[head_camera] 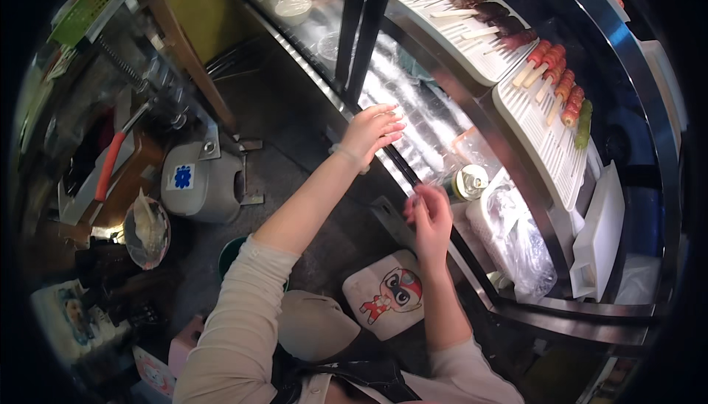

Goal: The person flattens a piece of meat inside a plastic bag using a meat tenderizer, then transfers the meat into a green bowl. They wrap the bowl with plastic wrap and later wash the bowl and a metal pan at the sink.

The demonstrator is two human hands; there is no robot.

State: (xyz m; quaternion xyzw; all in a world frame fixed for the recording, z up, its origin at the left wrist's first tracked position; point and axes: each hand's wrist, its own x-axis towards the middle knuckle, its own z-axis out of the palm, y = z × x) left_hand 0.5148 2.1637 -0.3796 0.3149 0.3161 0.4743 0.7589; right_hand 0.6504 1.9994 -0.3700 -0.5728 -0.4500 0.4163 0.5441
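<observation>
My left hand [375, 131] reaches over the lower rail of a glass display case [387, 160], its fingers somewhat apart and nothing seen in them. A band circles that wrist. My right hand [434, 210] hovers by the same rail, nearer to me, with blurred, curled fingers; whether they hold anything is unclear. Just past it stands a drink can [470, 181], beside a white basket [475, 213] holding a clear plastic bag [520, 249]. On the upper shelf, slotted white trays [545, 169] carry dark meat skewers [489, 12], red ridged skewers [567, 84] and a green one [583, 124].
A black upright frame [359, 33] divides the case opening. To the left are a metal machine with an orange-handled lever [110, 166], a grey plastic container [202, 182] and a lined bin [146, 232]. A cartoon-printed stool top [387, 293] sits below my arms.
</observation>
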